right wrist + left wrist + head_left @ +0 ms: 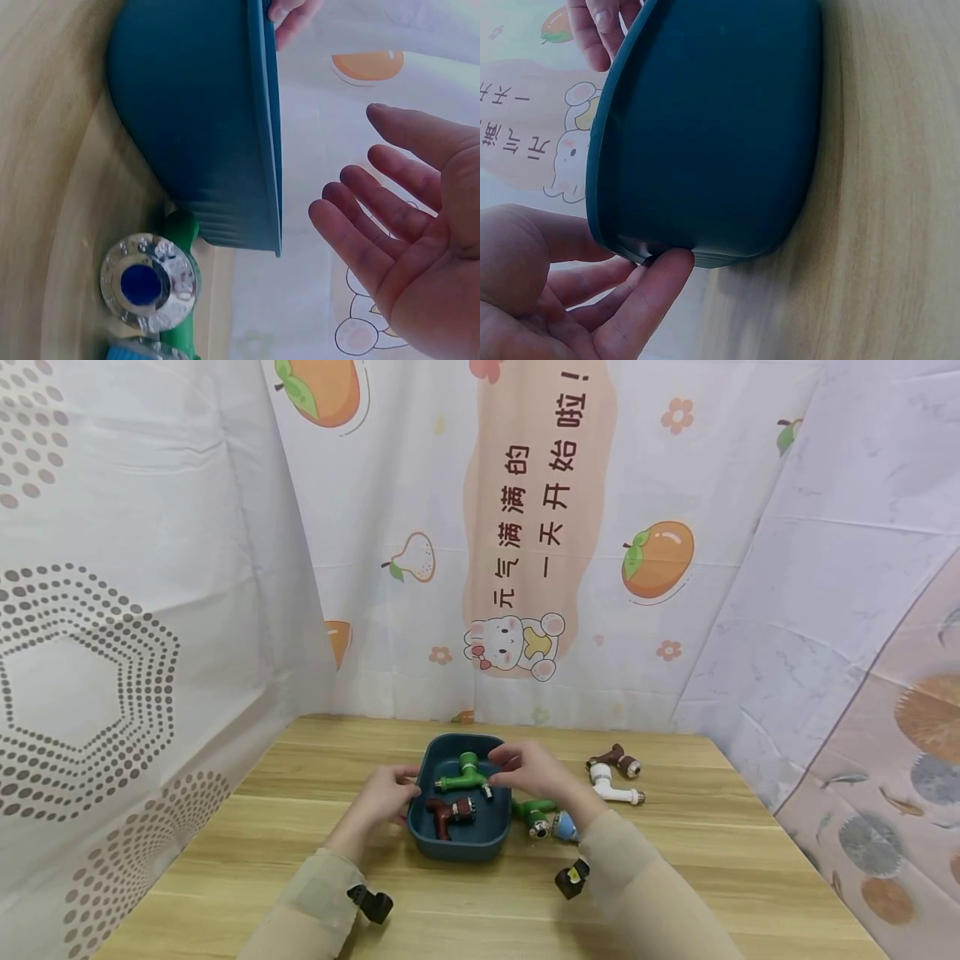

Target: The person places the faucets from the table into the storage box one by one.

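Observation:
A dark teal tray [457, 847] sits on the wooden table and holds a green faucet [465, 774] and a dark red faucet [450, 814]. My left hand [390, 793] touches the tray's left rim [600, 187] with loosely spread fingers [656, 289]. Above the tray's right side hovers my right hand [525, 768], its fingers [375, 202] straight and holding nothing, apart from the tray's wall [195, 112]. Just right of the tray lie another green faucet [534, 814] [161, 289] and a light blue one [566, 827].
A brown faucet [617, 762] and a white faucet [615, 785] lie further right on the table [675, 860]. Printed cloth walls close in the back and both sides. Bare wood lies in front and to the left of the tray.

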`<state>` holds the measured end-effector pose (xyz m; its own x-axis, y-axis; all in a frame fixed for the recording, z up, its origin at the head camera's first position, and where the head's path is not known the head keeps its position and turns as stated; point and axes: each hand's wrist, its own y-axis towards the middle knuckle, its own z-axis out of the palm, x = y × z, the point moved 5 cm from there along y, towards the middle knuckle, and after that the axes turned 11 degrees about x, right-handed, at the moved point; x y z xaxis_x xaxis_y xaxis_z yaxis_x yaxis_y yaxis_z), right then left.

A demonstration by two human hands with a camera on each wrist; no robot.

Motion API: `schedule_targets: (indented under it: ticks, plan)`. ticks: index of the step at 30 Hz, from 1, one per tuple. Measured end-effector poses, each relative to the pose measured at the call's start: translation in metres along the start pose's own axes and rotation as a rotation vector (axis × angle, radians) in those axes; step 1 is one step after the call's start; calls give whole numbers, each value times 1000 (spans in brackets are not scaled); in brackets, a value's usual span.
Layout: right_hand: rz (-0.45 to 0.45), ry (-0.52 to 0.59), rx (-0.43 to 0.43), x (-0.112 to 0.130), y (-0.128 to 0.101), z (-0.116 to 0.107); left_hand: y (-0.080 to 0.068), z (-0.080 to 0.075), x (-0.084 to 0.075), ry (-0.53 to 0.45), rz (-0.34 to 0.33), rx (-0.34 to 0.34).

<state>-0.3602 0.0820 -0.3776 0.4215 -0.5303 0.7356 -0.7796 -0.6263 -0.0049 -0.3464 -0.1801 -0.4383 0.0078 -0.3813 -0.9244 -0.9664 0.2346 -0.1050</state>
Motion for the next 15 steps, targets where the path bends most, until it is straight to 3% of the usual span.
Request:
schedule_targets:
  ticks: [15]
  plan:
    - [30,73,-49,-10,-24,-23,0,1,1,-14,-13,4]
